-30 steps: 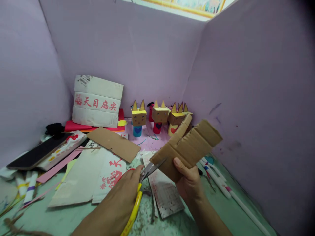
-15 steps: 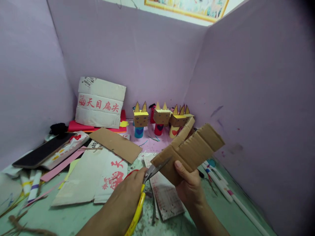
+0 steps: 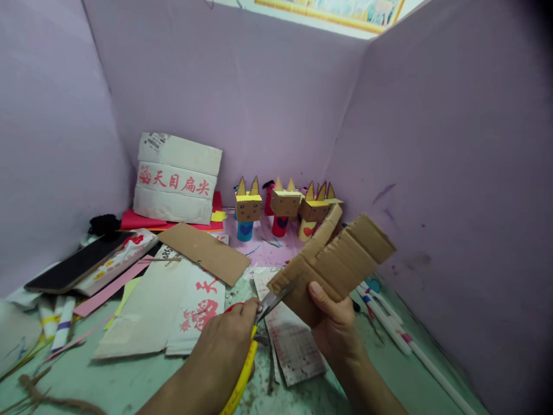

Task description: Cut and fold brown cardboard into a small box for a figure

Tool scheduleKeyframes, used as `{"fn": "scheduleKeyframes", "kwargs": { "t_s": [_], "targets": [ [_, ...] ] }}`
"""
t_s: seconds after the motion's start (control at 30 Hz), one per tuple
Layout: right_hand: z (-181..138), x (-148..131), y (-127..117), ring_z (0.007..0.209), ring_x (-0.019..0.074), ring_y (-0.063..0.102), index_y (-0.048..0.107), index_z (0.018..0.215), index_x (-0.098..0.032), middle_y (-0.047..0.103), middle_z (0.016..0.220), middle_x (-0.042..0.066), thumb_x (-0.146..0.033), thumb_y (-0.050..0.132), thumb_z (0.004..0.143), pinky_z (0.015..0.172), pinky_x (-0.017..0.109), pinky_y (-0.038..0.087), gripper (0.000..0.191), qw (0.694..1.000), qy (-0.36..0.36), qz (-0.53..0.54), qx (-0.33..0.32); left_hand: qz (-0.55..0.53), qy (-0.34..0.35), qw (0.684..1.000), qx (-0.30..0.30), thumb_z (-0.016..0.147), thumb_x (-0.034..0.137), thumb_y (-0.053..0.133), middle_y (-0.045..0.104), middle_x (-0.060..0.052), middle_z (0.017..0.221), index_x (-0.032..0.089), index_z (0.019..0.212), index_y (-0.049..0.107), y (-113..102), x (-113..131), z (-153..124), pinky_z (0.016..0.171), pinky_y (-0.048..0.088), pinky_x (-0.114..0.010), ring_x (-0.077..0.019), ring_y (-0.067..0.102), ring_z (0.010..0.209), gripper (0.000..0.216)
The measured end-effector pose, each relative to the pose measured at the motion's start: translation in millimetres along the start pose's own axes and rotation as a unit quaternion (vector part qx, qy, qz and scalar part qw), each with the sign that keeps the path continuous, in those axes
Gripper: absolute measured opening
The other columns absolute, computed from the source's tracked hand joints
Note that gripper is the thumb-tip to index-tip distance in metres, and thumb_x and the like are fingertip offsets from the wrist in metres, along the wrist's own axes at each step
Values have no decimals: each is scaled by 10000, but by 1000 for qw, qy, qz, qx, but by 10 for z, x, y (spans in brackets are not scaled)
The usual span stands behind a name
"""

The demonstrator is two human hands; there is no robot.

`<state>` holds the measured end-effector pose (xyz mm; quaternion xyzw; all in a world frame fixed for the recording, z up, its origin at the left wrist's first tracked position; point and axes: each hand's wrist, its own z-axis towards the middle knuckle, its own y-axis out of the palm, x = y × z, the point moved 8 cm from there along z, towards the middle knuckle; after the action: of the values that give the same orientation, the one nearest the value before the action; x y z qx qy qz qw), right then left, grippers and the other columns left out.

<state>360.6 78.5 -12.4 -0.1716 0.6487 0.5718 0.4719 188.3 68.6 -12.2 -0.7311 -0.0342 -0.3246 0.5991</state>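
Note:
Scissors (image 3: 246,369) with yellow and red handles are in my left hand (image 3: 228,349), its fingers wrapped round them. Their blades lie across the lower left end of a brown corrugated cardboard piece (image 3: 345,256). My right hand (image 3: 334,320) grips that cardboard from below, thumb on its near face. A narrow strip stands partly split off along the cardboard's upper left side, still joined at the lower end. Beneath the hands lies a stained paper sheet (image 3: 298,357) on the green table.
Cardboard animal figures with pointed ears (image 3: 248,210) stand at the back. White printed cardboard (image 3: 138,323) and a brown cardboard piece (image 3: 203,251) lie left. A black phone-like slab (image 3: 78,265) is far left; white-barrelled markers (image 3: 389,323) lie right. Purple walls surround the table.
The view has tilted slightly downward. Both hands, the scissors and the cardboard keep nearly the same positions relative to each other.

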Motion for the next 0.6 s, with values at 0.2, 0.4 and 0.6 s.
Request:
{"fn": "scheduleKeyframes", "kwargs": {
  "t_s": [0.2,0.4,0.6],
  "targets": [
    [19,30,-33,841,255,673,569,1182,-220,720,967,53,-272,778,585,787,419,530,634,1000,9,15,1,9,31,999,9,575,28,407,645,-27,739,198,851,507,-3,77,-33,553,368,-250,-184,580,631,339],
    [0,69,-22,844,257,676,558,1187,-223,725,947,50,-261,775,600,773,417,541,627,1000,11,6,-13,41,40,998,6,625,75,447,674,-76,875,187,999,494,20,58,1,609,392,-296,-250,632,752,393],
    [-54,110,-2,908,268,663,578,1154,-206,712,1003,63,-265,766,621,846,436,512,567,999,15,-15,-33,139,24,990,21,732,134,414,679,-102,800,172,920,535,-31,100,1,610,391,-337,-290,651,742,227]
  ]
}}
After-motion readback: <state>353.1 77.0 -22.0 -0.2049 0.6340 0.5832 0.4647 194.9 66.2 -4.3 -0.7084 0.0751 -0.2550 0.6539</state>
